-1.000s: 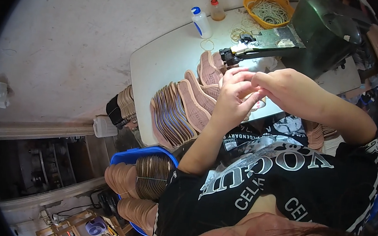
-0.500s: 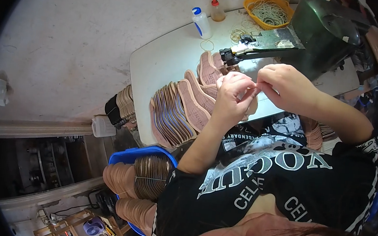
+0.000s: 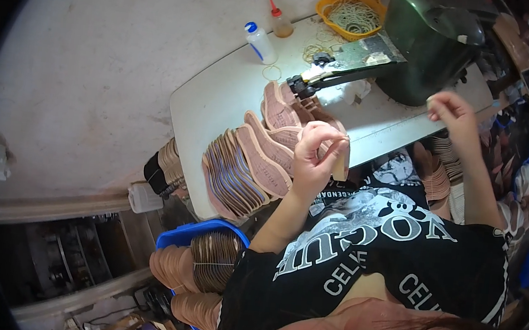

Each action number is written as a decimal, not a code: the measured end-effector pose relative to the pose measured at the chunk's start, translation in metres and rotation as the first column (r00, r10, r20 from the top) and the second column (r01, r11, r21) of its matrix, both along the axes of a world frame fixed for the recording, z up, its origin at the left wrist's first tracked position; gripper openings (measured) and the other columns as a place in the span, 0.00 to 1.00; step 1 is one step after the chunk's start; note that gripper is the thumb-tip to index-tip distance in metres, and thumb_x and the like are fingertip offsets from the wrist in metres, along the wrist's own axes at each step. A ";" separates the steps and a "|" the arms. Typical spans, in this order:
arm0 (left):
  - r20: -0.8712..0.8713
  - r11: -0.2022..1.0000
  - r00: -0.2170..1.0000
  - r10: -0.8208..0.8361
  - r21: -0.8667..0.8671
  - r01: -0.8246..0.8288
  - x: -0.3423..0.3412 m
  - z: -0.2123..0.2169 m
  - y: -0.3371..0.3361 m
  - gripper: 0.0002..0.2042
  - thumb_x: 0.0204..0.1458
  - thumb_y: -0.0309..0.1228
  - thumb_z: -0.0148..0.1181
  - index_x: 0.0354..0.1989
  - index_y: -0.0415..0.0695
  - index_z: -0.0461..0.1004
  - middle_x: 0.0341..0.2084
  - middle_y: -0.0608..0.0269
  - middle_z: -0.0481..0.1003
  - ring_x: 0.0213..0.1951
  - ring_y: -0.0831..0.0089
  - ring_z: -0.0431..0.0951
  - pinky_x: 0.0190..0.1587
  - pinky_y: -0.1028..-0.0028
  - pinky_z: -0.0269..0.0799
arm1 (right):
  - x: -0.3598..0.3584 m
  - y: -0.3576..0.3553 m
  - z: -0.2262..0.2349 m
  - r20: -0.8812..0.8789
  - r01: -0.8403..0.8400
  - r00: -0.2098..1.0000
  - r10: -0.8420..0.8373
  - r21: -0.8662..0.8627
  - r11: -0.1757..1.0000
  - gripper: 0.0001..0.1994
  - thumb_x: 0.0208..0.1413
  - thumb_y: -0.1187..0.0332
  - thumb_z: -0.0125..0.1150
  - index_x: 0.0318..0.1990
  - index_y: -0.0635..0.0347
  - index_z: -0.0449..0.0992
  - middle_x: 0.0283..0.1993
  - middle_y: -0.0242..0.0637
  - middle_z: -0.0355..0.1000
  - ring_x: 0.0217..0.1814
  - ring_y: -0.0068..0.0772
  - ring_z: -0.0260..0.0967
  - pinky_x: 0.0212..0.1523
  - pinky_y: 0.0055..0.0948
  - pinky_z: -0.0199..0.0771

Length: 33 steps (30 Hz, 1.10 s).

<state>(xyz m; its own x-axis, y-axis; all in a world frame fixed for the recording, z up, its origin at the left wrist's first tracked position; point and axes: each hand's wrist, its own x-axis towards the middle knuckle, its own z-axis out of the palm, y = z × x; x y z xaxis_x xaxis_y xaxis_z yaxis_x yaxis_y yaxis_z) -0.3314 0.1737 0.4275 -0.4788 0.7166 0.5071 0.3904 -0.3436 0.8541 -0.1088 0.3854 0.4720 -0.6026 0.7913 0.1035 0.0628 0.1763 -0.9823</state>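
My left hand (image 3: pixel 314 152) is raised over the white table's (image 3: pixel 220 99) near edge, closed on a thin tan insole piece (image 3: pixel 340 165) that hangs down from my fingers. Just left of it, fanned stacks of pink and tan insoles (image 3: pixel 241 169) lie on the table. My right hand (image 3: pixel 452 112) is up and off to the right, beside the dark green machine (image 3: pixel 432 44), pinching something small and pale (image 3: pixel 430 102) that I cannot identify. The two hands are well apart.
An orange basket of rubber bands (image 3: pixel 352 10), a white bottle with a blue cap (image 3: pixel 261 42) and a small red-capped bottle (image 3: pixel 281 22) stand at the table's back. A blue tub (image 3: pixel 173 236) with bundled insoles sits on the floor at lower left. More insole stacks (image 3: pixel 434 176) lie at right.
The hands were together over the insoles. My right hand has pulled away to the right toward the machine, while my left hand stays put with the tan piece.
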 end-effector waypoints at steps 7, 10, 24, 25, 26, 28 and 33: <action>-0.099 1.000 0.995 -0.024 -0.019 0.022 0.006 -0.013 -0.001 0.08 0.44 0.19 0.65 0.33 0.43 0.77 0.31 0.64 0.77 0.38 0.66 0.74 0.46 0.69 0.64 | -0.028 -0.019 -0.063 0.002 -0.097 0.995 0.101 -0.255 0.962 0.11 0.57 0.74 0.59 0.46 0.68 0.75 0.33 0.31 0.74 0.33 0.18 0.71 0.38 0.18 0.72; -0.065 1.000 0.998 0.008 -0.015 -0.009 0.013 -0.015 -0.005 0.09 0.44 0.17 0.65 0.34 0.41 0.77 0.31 0.62 0.77 0.38 0.64 0.74 0.44 0.68 0.66 | -0.063 -0.016 -0.111 0.095 -0.117 0.986 0.139 -0.214 0.970 0.08 0.55 0.71 0.61 0.39 0.68 0.75 0.30 0.31 0.74 0.31 0.18 0.72 0.35 0.19 0.73; -0.161 0.988 0.987 -0.023 -0.152 -0.002 0.015 -0.020 -0.033 0.10 0.44 0.17 0.64 0.35 0.39 0.76 0.30 0.58 0.76 0.35 0.63 0.75 0.40 0.69 0.69 | -0.173 0.014 -0.184 0.646 -0.198 0.745 -0.166 0.451 0.870 0.10 0.54 0.58 0.55 0.39 0.50 0.76 0.33 0.42 0.76 0.34 0.49 0.74 0.34 0.44 0.72; -0.137 0.988 0.990 -0.010 -0.153 -0.011 0.015 -0.021 -0.033 0.09 0.44 0.17 0.64 0.36 0.39 0.76 0.31 0.58 0.76 0.35 0.63 0.75 0.40 0.69 0.69 | -0.176 0.013 -0.182 0.629 -0.156 0.740 -0.237 0.504 0.850 0.10 0.54 0.59 0.54 0.39 0.51 0.75 0.32 0.43 0.75 0.33 0.49 0.74 0.34 0.45 0.72; -0.113 0.988 0.994 0.002 -0.154 -0.019 0.015 -0.021 -0.033 0.09 0.44 0.17 0.64 0.36 0.39 0.76 0.31 0.58 0.76 0.35 0.63 0.75 0.40 0.69 0.69 | -0.176 0.013 -0.180 0.607 -0.113 0.732 -0.309 0.555 0.824 0.10 0.54 0.60 0.54 0.39 0.52 0.75 0.31 0.43 0.75 0.33 0.50 0.73 0.33 0.46 0.71; -0.117 0.987 0.993 0.003 -0.160 -0.022 0.014 -0.022 -0.033 0.09 0.45 0.18 0.64 0.36 0.39 0.76 0.31 0.58 0.76 0.36 0.63 0.75 0.40 0.69 0.69 | -0.170 0.008 -0.172 0.589 -0.122 0.762 -0.270 0.539 0.833 0.10 0.55 0.60 0.53 0.41 0.51 0.75 0.32 0.43 0.76 0.35 0.49 0.74 0.34 0.45 0.72; -0.077 0.965 0.995 0.069 -0.247 -0.086 0.011 -0.023 -0.033 0.09 0.45 0.19 0.64 0.37 0.38 0.76 0.33 0.57 0.76 0.36 0.63 0.74 0.41 0.69 0.69 | -0.132 -0.024 -0.141 0.549 -0.262 0.835 0.028 0.353 0.898 0.15 0.57 0.56 0.56 0.44 0.56 0.75 0.37 0.47 0.77 0.38 0.47 0.75 0.35 0.40 0.73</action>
<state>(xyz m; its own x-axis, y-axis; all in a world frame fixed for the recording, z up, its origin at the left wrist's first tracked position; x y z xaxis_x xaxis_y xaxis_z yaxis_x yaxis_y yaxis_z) -0.3207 0.1405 0.4046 -0.5089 0.7866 0.3497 0.4666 -0.0892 0.8799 -0.2409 0.3611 0.3310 -0.7603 0.6490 0.0267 0.4814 0.5906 -0.6476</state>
